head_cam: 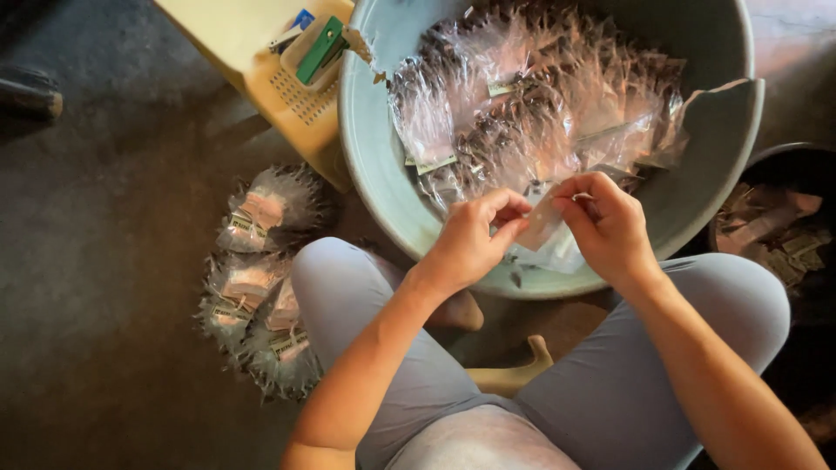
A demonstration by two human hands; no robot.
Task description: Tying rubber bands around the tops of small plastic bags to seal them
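Dim warm light, soft-focus dark edges

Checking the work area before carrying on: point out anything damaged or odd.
The big grey tub has a broken rim on its right side: a jagged flap sticks out of line. Both hands hold one clear packet.

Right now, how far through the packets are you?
Done, it seems: bundled packets stacked on the floor by the left knee. In hand: left hand and right hand pinch one clear packet over the basin. Left: a heap of loose packets fills it.
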